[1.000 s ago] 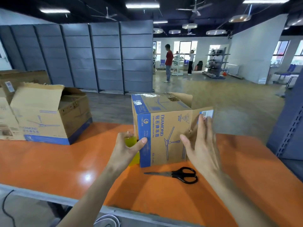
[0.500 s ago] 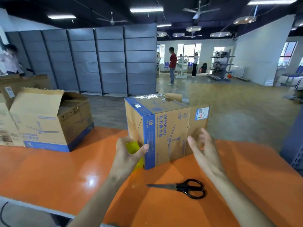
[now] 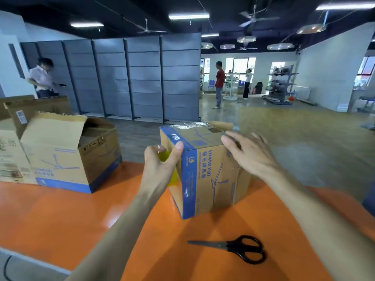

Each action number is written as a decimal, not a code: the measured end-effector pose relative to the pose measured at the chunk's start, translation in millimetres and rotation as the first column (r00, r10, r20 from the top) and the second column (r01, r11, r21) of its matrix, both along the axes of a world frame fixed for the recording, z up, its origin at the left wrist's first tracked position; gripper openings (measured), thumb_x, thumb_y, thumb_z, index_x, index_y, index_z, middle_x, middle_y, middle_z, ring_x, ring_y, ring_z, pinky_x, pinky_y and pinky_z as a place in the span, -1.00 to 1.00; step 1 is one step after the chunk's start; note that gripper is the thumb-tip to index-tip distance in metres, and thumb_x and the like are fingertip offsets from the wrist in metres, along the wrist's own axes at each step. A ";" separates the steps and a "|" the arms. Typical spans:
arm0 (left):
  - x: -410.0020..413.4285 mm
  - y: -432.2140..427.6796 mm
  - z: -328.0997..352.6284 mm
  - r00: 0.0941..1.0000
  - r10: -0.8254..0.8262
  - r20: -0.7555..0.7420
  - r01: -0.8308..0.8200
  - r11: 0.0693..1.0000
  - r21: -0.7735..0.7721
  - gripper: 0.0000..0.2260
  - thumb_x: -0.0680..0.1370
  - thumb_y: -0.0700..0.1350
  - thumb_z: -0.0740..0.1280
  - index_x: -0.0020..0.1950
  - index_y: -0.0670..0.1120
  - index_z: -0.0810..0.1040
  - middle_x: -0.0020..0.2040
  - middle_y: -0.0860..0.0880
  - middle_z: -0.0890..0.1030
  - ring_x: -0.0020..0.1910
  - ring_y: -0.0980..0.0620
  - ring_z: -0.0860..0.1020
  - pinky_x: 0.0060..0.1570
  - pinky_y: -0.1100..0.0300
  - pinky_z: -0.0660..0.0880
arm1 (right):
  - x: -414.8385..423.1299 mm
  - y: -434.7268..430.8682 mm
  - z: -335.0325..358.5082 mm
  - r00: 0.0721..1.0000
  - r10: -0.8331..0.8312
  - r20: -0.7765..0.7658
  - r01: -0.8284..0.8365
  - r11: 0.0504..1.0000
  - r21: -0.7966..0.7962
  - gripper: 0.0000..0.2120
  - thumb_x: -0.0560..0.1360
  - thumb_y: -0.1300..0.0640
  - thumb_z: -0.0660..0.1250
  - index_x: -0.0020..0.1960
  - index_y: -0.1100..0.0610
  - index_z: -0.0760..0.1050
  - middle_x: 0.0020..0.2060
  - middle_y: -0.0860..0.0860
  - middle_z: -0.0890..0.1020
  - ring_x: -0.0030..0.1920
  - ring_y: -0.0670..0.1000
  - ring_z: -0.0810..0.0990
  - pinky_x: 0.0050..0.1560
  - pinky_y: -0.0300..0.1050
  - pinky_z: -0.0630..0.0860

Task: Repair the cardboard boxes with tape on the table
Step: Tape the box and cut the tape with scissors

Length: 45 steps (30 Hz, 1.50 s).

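Note:
A brown and blue cardboard box (image 3: 211, 179) stands on the orange table (image 3: 60, 216), with shiny tape across its top. My left hand (image 3: 160, 169) grips a yellow tape roll (image 3: 165, 157) against the box's left side, thumb on the top blue corner. My right hand (image 3: 251, 153) lies with fingers spread over the box's top right edge, covering the side flap there. Black scissors (image 3: 237, 248) lie on the table in front of the box.
An open cardboard box (image 3: 67, 155) with a raised flap sits at the left, more cardboard (image 3: 10, 151) beside it. Grey shelving panels (image 3: 129, 78) stand behind the table. Three people stand in the room beyond.
My right hand rose from the side flap to the box's top right edge, and the flap is now folded in. My left hand moved up the box's left corner with the tape roll.

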State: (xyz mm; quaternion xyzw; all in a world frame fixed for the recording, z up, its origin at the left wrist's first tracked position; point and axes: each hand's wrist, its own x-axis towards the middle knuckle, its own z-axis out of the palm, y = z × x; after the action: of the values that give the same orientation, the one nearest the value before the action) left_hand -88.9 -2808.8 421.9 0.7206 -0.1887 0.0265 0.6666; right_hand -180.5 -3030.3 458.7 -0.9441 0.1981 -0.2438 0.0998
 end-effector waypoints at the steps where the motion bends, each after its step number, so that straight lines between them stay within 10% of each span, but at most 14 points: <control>1: 0.9 -1.9 6.5 1.000 0.005 0.011 -0.005 1.000 0.020 -0.40 0.45 0.36 0.36 0.23 -0.07 0.38 0.27 0.00 0.47 0.10 0.28 0.47 -0.10 0.39 0.33 | 2.3 3.9 3.6 1.000 0.016 -0.001 -0.016 1.000 0.020 -0.44 0.64 -0.31 -0.03 0.51 -0.09 0.38 0.35 0.07 0.57 0.43 0.17 0.37 0.47 0.07 0.20; 7: -17.1 8.9 6.4 0.998 -0.040 0.043 0.040 0.999 0.009 -0.54 0.48 0.10 0.52 0.17 -0.03 0.35 0.27 0.02 0.50 0.16 0.16 0.54 -0.13 0.36 0.41 | -38.0 25.3 -3.2 0.982 -0.008 0.188 -0.043 0.965 0.261 -0.40 0.55 -0.25 0.23 0.54 -0.08 0.32 0.32 0.06 0.55 0.45 0.12 0.34 0.44 0.16 0.33; 12: -66.5 33.2 -14.7 0.965 -0.084 0.248 0.086 0.996 0.006 -0.53 0.47 -0.17 0.56 0.20 -0.07 0.33 0.23 0.05 0.47 0.03 0.32 0.53 -0.14 0.45 0.47 | -90.4 54.5 -23.9 0.992 -0.049 0.119 0.024 0.979 0.201 -0.29 0.58 -0.32 -0.02 0.62 0.03 0.15 0.33 0.15 0.52 0.45 0.08 0.24 0.57 0.01 -0.01; 18: -84.8 44.9 -2.4 0.954 0.096 0.285 -0.074 0.993 -0.087 -0.50 0.42 0.09 0.54 0.15 -0.07 0.37 0.12 -0.04 0.49 0.00 0.30 0.49 -0.04 0.49 0.36 | -112.4 62.1 -46.3 0.986 -0.158 0.062 0.142 0.968 0.209 -0.46 0.55 -0.37 0.00 0.19 0.03 0.42 -0.10 -0.02 0.63 0.12 0.17 0.53 0.28 0.07 0.35; 21: -82.7 44.7 20.2 0.918 0.123 0.377 -0.106 0.992 -0.064 -0.47 0.41 0.10 0.56 0.14 -0.08 0.34 0.10 0.01 0.37 0.06 0.20 0.42 0.04 0.55 0.29 | -126.1 70.1 -55.9 0.986 -0.121 0.114 0.081 0.949 0.305 -0.58 0.51 -0.34 0.23 0.14 -0.03 0.38 -0.01 -0.07 0.62 0.11 0.13 0.57 0.04 0.04 0.51; 26: -82.6 46.3 37.5 0.882 0.050 0.470 -0.077 0.996 0.040 -0.56 0.47 0.02 0.55 0.13 -0.08 0.35 0.08 0.00 0.41 -0.03 0.37 0.44 -0.07 0.55 0.32 | -138.6 91.1 -54.6 0.966 -0.104 0.238 0.013 0.935 0.355 -0.21 0.54 -0.15 0.39 0.58 0.05 0.06 0.42 0.03 0.46 0.37 0.11 0.51 0.22 -0.01 0.49; 31: -92.7 48.1 14.0 0.915 -0.036 0.402 0.014 0.998 0.058 -0.61 0.44 0.14 0.51 0.06 0.06 0.37 0.11 0.02 0.59 0.12 0.18 0.61 0.14 -0.02 0.55 | -142.9 100.7 -50.0 0.945 -0.230 0.234 0.199 0.969 0.146 -0.43 0.56 -0.16 0.34 0.38 0.10 0.19 0.14 0.11 0.65 0.07 0.26 0.65 -0.12 0.05 0.50; 35: -99.0 45.5 12.9 0.902 -0.008 0.432 -0.017 0.998 0.055 -0.63 0.49 0.14 0.47 0.10 0.04 0.37 0.12 0.04 0.54 0.13 0.14 0.60 0.11 0.02 0.55 | -157.5 110.0 -45.2 0.869 -0.349 0.351 0.397 0.915 -0.075 -0.57 0.53 -0.10 0.40 0.18 0.17 0.34 -0.04 0.15 0.64 -0.08 0.27 0.66 -0.30 0.03 0.46; 38: -99.3 40.7 14.0 0.885 0.009 0.465 -0.045 0.997 0.067 -0.69 0.57 0.03 0.44 0.13 -0.05 0.37 0.10 0.04 0.49 0.01 0.14 0.50 -0.01 0.17 0.42 | -156.4 113.4 -46.4 0.861 -0.168 0.480 0.326 0.906 -0.269 -0.47 0.55 -0.05 0.39 0.40 0.21 0.40 0.23 0.19 0.51 0.21 0.25 0.50 0.10 0.15 0.54; 41: -95.4 39.1 13.9 0.874 -0.013 0.486 -0.034 0.996 0.088 -0.74 0.61 0.00 0.39 0.13 -0.07 0.36 0.09 0.02 0.47 -0.06 0.08 0.44 -0.07 0.15 0.37 | -142.7 103.4 -51.6 0.937 -0.008 0.349 0.158 0.901 -0.404 -0.40 0.67 -0.18 0.12 0.59 0.13 0.26 0.54 0.10 0.34 0.56 0.13 0.25 0.55 0.12 0.22; 45: -90.7 38.7 12.4 0.877 -0.020 0.479 -0.016 0.997 0.070 -0.77 0.61 0.06 0.27 0.12 -0.05 0.34 0.06 0.05 0.49 0.07 -0.02 0.57 0.03 -0.04 0.50 | -125.9 112.8 -62.9 0.941 0.061 0.332 0.079 0.916 -0.392 -0.38 0.69 -0.19 0.04 0.60 0.19 0.22 0.59 0.12 0.24 0.61 0.08 0.14 0.60 0.11 0.09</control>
State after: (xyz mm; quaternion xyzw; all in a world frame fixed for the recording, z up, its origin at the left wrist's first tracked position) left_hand -179.5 -2770.0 434.4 0.7149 -0.3493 0.1967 0.5730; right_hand -306.5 -2917.5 395.8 -0.8876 0.1283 -0.4377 -0.0639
